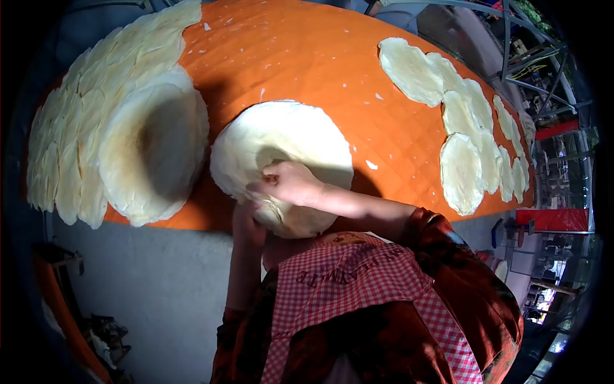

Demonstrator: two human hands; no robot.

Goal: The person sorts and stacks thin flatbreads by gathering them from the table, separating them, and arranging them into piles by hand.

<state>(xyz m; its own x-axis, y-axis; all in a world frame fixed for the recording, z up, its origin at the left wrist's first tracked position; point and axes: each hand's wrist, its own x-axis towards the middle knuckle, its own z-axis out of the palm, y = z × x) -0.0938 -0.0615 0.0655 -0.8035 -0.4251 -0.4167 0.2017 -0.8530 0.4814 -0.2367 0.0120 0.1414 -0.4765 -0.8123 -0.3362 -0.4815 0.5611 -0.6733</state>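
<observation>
Single head-worn camera, positioned above the wearer's apron (345, 275) at lower center, facing forward and steeply down, close over the orange-covered table (288, 51) across the upper frame, wide-angle with dark corners.

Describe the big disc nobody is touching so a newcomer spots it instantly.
Find the orange cloth. Toward its left end, between the smaller overlapping rounds and the disc under the right hand, lies another wide one. Its brownish middle sets it apart.
</observation>
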